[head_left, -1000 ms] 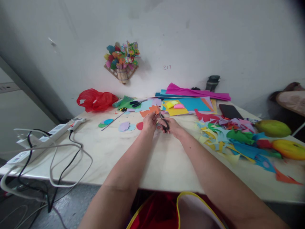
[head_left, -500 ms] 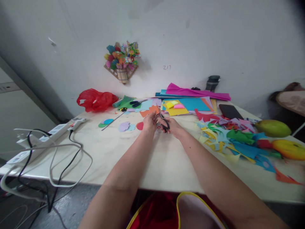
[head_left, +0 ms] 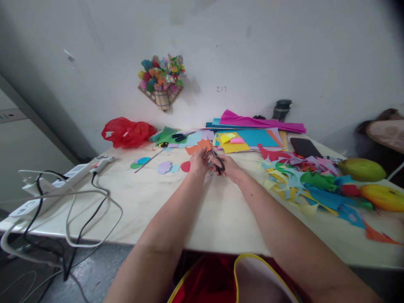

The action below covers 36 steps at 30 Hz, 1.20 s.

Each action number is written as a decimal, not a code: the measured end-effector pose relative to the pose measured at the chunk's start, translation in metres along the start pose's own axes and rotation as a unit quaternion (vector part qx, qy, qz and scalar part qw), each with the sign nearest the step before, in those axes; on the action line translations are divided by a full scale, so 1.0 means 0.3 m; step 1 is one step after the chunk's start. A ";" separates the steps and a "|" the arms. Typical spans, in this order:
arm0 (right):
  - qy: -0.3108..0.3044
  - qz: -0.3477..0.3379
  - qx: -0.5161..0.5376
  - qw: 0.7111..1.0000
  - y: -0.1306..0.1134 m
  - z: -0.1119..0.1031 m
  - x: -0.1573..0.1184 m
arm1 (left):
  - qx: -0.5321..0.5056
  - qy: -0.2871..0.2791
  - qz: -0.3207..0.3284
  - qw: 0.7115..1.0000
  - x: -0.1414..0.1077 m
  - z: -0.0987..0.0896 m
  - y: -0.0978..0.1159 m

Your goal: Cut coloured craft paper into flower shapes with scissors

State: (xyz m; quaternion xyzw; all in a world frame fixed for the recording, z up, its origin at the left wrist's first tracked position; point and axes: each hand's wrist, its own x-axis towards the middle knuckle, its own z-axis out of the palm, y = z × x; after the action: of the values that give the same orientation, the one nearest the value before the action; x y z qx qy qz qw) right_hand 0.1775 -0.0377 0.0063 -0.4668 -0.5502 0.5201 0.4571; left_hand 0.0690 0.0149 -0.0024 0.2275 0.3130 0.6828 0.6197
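Your right hand grips scissors (blades toward the table's far edge) beside orange paper your left hand pinches.

Paper scraps lie right of the scissors.

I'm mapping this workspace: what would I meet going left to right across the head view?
White power strip, red plastic bag, lilac paper, left hand with orange paper, right hand holding scissors, black rectangular object, green fruit.
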 end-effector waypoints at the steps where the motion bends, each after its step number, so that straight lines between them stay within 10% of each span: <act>1: -0.001 -0.001 0.000 1.000 -0.001 0.000 -0.001 | 0.000 0.002 0.002 1.000 0.000 0.000 -0.001; 36: 0.015 0.000 0.005 1.000 0.003 0.011 0.005 | -0.040 0.002 -0.002 0.999 0.014 -0.002 -0.010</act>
State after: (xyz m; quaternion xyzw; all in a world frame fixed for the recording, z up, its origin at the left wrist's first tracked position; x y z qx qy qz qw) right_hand 0.1740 -0.0367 0.0053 -0.4724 -0.5409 0.5151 0.4679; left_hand 0.0702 0.0189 -0.0051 0.2004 0.2868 0.6938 0.6294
